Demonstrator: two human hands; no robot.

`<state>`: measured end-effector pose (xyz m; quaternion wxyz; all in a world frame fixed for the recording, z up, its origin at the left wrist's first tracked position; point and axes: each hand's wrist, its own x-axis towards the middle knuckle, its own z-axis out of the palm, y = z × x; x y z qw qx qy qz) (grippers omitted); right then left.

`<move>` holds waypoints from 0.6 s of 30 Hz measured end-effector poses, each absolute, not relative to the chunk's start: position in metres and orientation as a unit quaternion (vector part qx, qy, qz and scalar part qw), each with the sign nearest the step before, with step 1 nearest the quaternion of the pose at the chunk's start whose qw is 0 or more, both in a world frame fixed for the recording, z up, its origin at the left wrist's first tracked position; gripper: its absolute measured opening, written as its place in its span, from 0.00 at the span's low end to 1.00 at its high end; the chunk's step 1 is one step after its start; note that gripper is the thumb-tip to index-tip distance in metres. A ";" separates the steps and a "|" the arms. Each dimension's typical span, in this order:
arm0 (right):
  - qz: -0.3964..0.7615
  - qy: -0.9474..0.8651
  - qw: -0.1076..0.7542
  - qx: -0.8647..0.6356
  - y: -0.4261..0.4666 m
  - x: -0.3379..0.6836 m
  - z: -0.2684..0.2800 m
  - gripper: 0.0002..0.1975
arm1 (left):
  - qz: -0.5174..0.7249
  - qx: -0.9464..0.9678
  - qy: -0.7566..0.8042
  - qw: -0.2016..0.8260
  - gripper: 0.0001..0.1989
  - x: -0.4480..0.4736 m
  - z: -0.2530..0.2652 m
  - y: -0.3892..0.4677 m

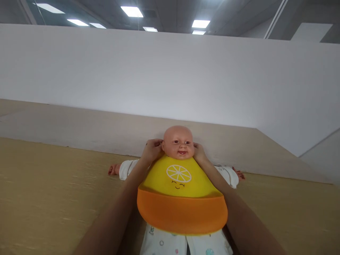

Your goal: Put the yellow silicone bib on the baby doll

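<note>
A bald baby doll (177, 136) in white printed clothes (164, 242) lies or leans face up, its arms spread to both sides. Over its chest spreads a yellow bib (159, 177) with a white citrus slice and a smiling face on it. The bib's lower edge is an orange catch pocket (182, 214). My left hand (153, 151) is bent round behind the doll's neck on the left, fingers partly hidden. On the other side my right hand (199, 151) reaches behind the neck too, its fingertips out of sight. What the fingers grip behind the neck cannot be seen.
The doll rests on a tan, wood-coloured surface (53, 184). Behind its head runs a pale ledge or strip (79, 125) below a white wall or partition (164, 74). Ceiling lights (132, 11) show above the partition.
</note>
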<state>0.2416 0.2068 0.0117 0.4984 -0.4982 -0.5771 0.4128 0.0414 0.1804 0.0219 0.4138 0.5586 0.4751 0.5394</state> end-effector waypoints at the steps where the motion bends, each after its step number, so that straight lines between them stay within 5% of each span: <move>1: 0.397 -0.580 0.500 -0.505 0.207 0.243 0.015 0.13 | 0.543 0.555 0.478 0.410 0.10 0.041 0.021 0.181; 11: 0.456 -0.545 0.483 -0.511 0.202 0.251 0.028 0.15 | 0.527 0.537 0.529 0.391 0.10 0.040 0.032 0.180; 18: 0.379 -0.573 0.481 -0.545 0.211 0.256 0.020 0.16 | 0.483 0.467 0.436 0.599 0.17 0.039 0.046 0.174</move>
